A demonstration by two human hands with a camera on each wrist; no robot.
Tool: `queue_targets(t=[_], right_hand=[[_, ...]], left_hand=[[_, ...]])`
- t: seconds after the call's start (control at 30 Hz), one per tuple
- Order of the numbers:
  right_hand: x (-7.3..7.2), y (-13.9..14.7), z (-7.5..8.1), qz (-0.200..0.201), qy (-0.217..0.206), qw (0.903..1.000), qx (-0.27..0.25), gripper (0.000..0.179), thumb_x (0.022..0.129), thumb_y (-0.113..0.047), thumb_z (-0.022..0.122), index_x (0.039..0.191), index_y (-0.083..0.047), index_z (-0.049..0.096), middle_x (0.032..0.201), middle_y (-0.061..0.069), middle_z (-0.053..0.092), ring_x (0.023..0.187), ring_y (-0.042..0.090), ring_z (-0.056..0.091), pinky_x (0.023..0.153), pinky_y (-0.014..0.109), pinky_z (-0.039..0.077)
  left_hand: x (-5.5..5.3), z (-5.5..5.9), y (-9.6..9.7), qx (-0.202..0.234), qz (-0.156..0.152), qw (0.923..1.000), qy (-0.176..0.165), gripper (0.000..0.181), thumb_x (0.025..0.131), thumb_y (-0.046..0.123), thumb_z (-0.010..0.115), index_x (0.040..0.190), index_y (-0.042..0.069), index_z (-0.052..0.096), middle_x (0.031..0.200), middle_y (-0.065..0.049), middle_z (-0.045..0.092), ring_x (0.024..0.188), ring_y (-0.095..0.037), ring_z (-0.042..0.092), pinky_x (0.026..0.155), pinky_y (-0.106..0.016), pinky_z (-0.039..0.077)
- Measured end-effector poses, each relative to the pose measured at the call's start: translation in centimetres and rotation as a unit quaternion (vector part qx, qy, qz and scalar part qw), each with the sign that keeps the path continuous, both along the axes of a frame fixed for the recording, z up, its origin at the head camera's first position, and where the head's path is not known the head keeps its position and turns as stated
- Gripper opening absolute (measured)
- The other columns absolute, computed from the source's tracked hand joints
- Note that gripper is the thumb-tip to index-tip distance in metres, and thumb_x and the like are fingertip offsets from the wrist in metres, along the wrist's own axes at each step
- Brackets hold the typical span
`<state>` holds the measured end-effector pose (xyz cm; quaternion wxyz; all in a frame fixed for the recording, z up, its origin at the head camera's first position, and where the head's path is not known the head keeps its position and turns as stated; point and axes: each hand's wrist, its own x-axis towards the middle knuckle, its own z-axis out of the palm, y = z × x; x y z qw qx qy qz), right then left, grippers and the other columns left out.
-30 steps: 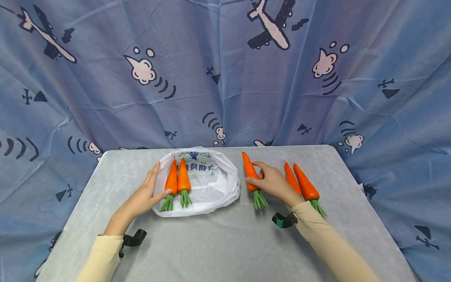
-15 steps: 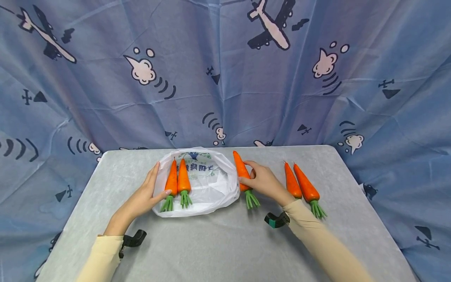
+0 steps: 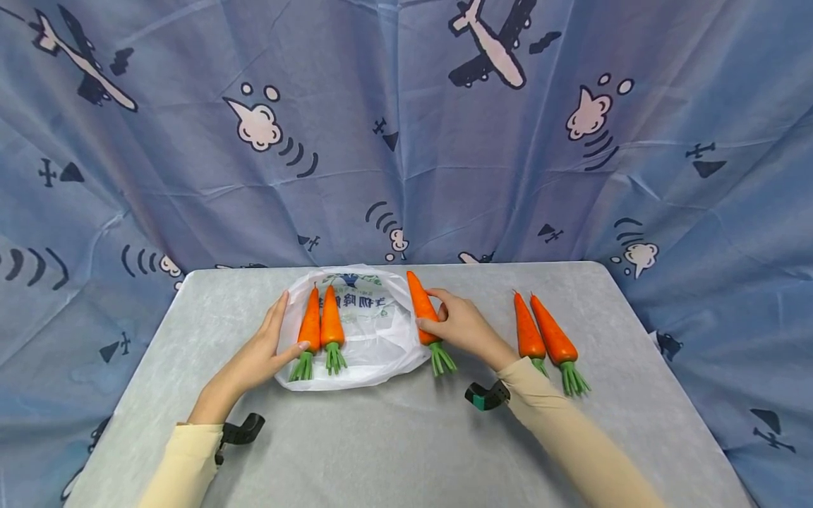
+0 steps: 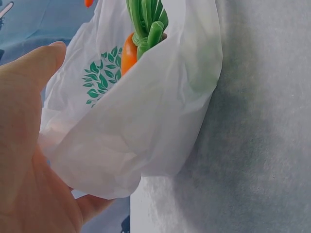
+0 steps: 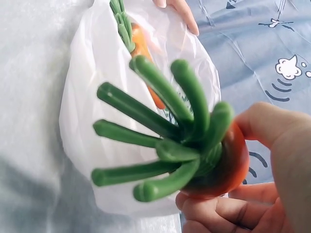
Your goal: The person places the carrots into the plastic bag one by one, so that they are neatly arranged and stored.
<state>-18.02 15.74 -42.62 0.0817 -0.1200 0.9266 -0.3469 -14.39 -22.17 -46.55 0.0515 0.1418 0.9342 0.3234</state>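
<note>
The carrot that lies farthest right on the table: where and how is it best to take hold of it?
I would grip this carrot across its thick end, just beyond the green stems, coming from above and the right. It lies flat, narrows toward its far tip, and another carrot lies close on its left.

Blue curtain (image 3: 457, 183) w/ plane & cloud prints, behind lt-grey tabletop (image 3: 375, 448).

The right hand (image 3: 466, 327) has moved a carrot (image 3: 421, 303) left, seemingly over the bag (image 3: 375, 351).
</note>
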Motion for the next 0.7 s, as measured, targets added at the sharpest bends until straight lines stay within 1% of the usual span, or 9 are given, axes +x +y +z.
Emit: queue_targets(t=[0.23,0.33,0.53,0.7], right_hand=[[0.0,-1.2,0.1,0.005,0.004,0.9999,-0.010,0.067,0.087,-0.037,0.072,0.144,-0.010,0.049,0.068,0.001,0.054,0.058,0.013,0.048,0.055,0.024,0.041],[0.1,-1.8,0.2,0.008,0.005,0.9998,-0.019,0.068,0.086,-0.037,0.072,0.144,-0.009,0.050,0.068,0.002,0.055,0.059,0.013,0.049,0.055,0.025,0.041],[0.1,-3.0,0.2,0.014,-0.005,0.9994,-0.030,0.068,0.086,-0.037,0.073,0.144,-0.010,0.050,0.070,0.001,0.057,0.059,0.013,0.049,0.054,0.024,0.041],[0.1,-4.0,0.4,0.012,-0.011,0.9992,-0.036,0.069,0.086,-0.038,0.073,0.144,-0.011,0.050,0.069,0.001,0.053,0.059,0.013,0.046,0.054,0.024,0.037]], left_hand=[[0.1,0.1,0.0,-0.001,0.002,1.0000,0.000,0.103,0.095,0.049,0.061,0.159,0.022,-0.015,0.167,-0.019,0.000,0.148,-0.049,0.021,0.116,-0.066,0.025],[0.1,0.1,0.0,-0.001,0.002,1.0000,0.000,0.103,0.095,0.050,0.061,0.159,0.021,-0.014,0.167,-0.019,0.000,0.149,-0.049,0.021,0.116,-0.066,0.025],[0.1,0.1,0.0,-0.003,0.001,1.0000,-0.001,0.103,0.095,0.050,0.060,0.158,0.024,-0.016,0.167,-0.019,0.000,0.148,-0.049,0.021,0.116,-0.066,0.025],[0.0,0.1,0.0,0.000,0.002,1.0000,-0.001,0.103,0.095,0.050,0.061,0.159,0.020,-0.013,0.167,-0.018,-0.001,0.149,-0.048,0.020,0.117,-0.066,0.024]])
